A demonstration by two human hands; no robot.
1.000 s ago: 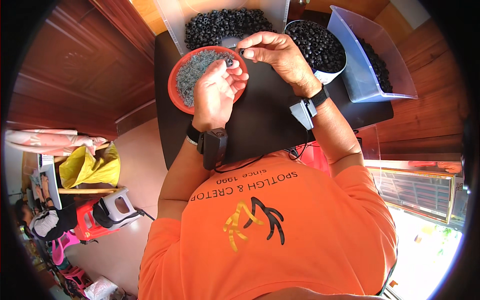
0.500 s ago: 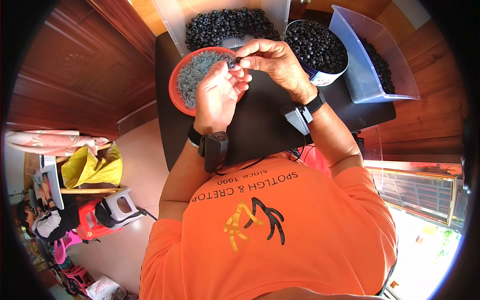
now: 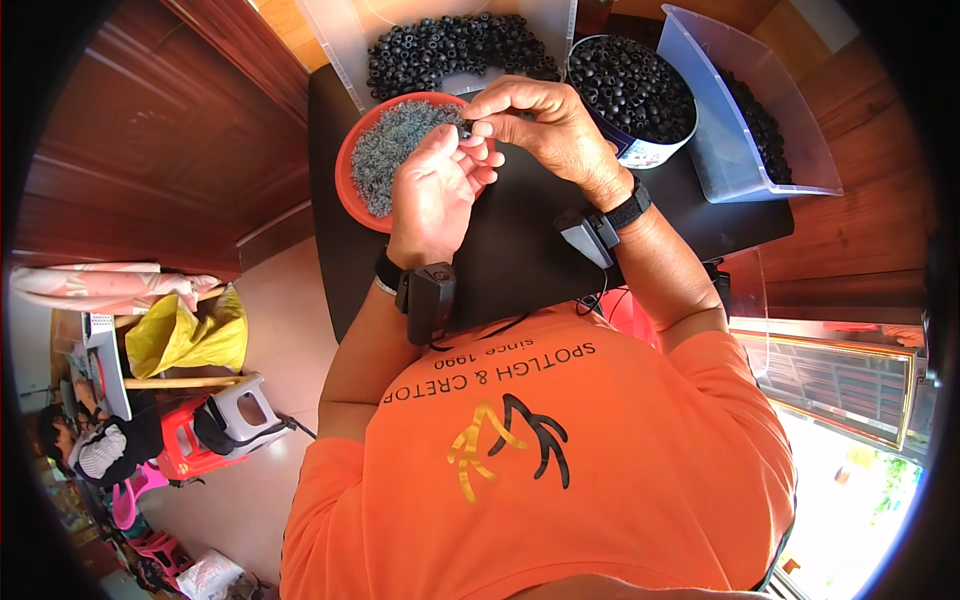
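Note:
My left hand [image 3: 436, 190] is palm up over the near right side of an orange-red bowl [image 3: 349, 200], its thumb and index finger pinching a small black ring-like part [image 3: 465, 131]. The other fingers of that hand are loosely curled. From the right, my right hand [image 3: 550, 130] reaches in with thumb and index finger pinched at the same spot, against the part. Whatever those fingertips hold is mostly hidden. Small grey-blue pieces [image 3: 385, 160] fill the bowl.
On the dark table [image 3: 520, 240], a translucent bin [image 3: 345, 60] of black parts stands at the back. A round tub [image 3: 650, 153] of similar parts is right of it, beside a tilted clear bin [image 3: 710, 130]. Wrist devices [image 3: 432, 300] with cables sit on both my wrists.
My right fingertips have moved slightly left, closer to my left fingertips. The dark piece at them, visible before, is now mostly covered. My left hand has hardly moved.

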